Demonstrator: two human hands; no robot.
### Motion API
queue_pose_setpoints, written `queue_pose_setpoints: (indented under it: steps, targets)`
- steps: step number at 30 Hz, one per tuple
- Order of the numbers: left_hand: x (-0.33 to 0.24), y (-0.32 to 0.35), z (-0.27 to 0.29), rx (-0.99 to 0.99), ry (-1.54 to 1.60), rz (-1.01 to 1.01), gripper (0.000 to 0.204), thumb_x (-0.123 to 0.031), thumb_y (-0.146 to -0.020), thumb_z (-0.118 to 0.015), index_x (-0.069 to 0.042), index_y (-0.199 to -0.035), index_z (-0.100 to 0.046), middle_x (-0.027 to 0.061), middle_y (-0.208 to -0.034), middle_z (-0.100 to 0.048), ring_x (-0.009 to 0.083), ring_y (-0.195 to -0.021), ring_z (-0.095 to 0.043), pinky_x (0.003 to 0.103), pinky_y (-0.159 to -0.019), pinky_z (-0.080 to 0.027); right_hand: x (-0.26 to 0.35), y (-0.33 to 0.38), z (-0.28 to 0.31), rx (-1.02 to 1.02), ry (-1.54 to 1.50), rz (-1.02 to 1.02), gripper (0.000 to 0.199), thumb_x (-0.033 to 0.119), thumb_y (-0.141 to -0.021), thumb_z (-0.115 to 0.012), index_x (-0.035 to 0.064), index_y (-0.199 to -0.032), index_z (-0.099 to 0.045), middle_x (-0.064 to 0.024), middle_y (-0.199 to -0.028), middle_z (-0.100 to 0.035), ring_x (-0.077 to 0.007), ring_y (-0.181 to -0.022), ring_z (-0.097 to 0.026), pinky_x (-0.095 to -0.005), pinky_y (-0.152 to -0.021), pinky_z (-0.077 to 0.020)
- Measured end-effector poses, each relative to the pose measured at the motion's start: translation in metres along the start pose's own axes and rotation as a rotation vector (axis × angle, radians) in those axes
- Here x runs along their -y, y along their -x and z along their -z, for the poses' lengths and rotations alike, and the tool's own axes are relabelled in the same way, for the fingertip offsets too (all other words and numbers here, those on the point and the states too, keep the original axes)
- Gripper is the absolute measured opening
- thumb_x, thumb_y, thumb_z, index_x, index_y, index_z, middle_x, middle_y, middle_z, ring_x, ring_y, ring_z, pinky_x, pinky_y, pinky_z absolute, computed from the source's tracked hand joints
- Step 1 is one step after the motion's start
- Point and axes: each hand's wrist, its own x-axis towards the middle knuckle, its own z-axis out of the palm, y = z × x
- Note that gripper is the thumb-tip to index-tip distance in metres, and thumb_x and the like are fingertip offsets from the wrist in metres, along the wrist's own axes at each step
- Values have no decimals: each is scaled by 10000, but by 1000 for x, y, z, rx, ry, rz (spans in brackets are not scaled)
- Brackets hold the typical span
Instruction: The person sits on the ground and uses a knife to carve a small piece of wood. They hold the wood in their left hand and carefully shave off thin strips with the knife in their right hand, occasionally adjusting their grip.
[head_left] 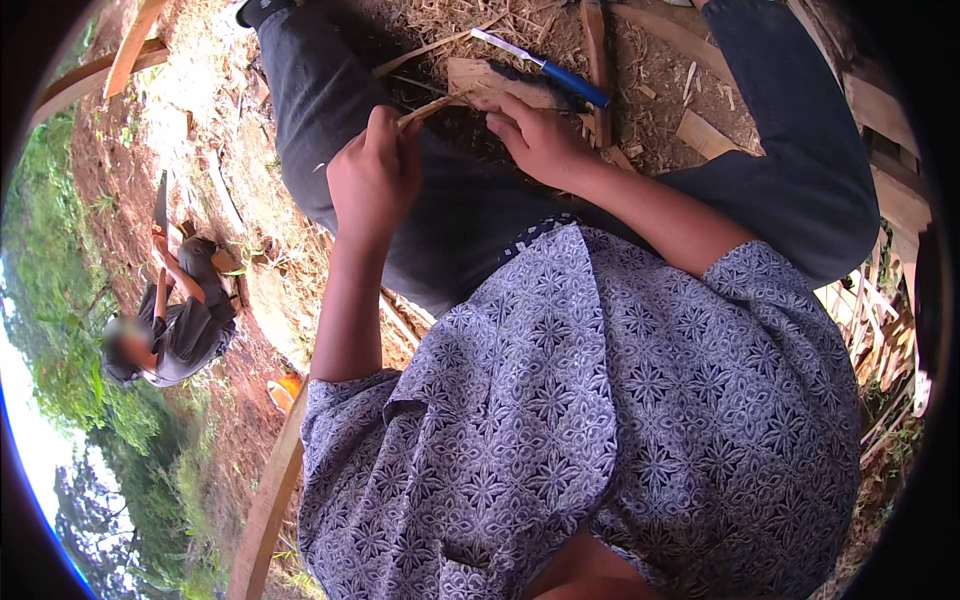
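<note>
My left hand [378, 170] is closed on one end of a thin, pale wood strip [432, 108] above my lap. The strip slants up to the right, where the fingertips of my right hand [535, 140] close on its other end. Just beyond my right hand lies a chisel-like tool with a blue handle [574, 83] and a flat metal blade [500, 45]. It rests across a wood block [480, 76] with a darkened edge. My fingers partly cover the strip's ends.
Shavings and wood scraps [705, 135] litter the ground between my spread legs. A wooden bar [597, 70] lies past the blue handle. Split wood [875, 345] is piled at the right. At the left, another person [180, 320] crouches with a long blade [161, 200]. A beam [268, 505] stands lower left.
</note>
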Motion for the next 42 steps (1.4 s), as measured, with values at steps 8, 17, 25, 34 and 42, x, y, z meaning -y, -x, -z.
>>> queue_pose_setpoints:
  steps: [8, 17, 25, 34, 42]
  targets:
    - [-4, -1, 4, 21, 21, -19, 211, -189, -975, -699, -84, -904, -531, 119, -671, -628, 346, -616, -660, 449, -529, -493, 6, 0, -5, -196, -31, 197, 300, 278, -1049, -603, 197, -1337, -623, -122, -743, -699, -336, -661, -700, -458, -612, -528]
    - [-4, -4, 1, -6, 39, -15, 202, -172, -973, -693, -79, -896, -531, 129, -658, -623, 352, -600, -653, 450, -527, -494, -31, 0, -15, -109, 57, 70, 315, 293, -1045, -608, 178, -1337, -621, -137, -1007, -762, -377, -918, -738, -475, -760, -592]
    - [0, -1, 0, -10, 59, -4, 145, -149, -994, -665, -75, -957, -546, 149, -659, -655, 388, -613, -674, 469, -515, -489, -12, 5, -13, -77, -25, -14, 326, 302, -1038, -616, 194, -1345, -619, -137, -973, -760, -365, -856, -738, -483, -726, -576]
    - [2, 0, -2, -14, 36, 9, 179, -163, -974, -688, -77, -911, -544, 125, -655, -631, 340, -585, -658, 439, -517, -496, 12, -3, -3, -212, -56, 287, 295, 259, -1039, -618, 201, -1328, -625, -109, -956, -764, -344, -852, -744, -432, -711, -584]
    - [7, 1, -3, -21, 58, 8, 157, -157, -989, -674, -76, -945, -547, 135, -650, -645, 371, -600, -670, 460, -507, -490, 20, 1, 0, -142, -57, 131, 298, 313, -1040, -605, 234, -1326, -635, -119, -924, -757, -348, -832, -743, -463, -710, -576]
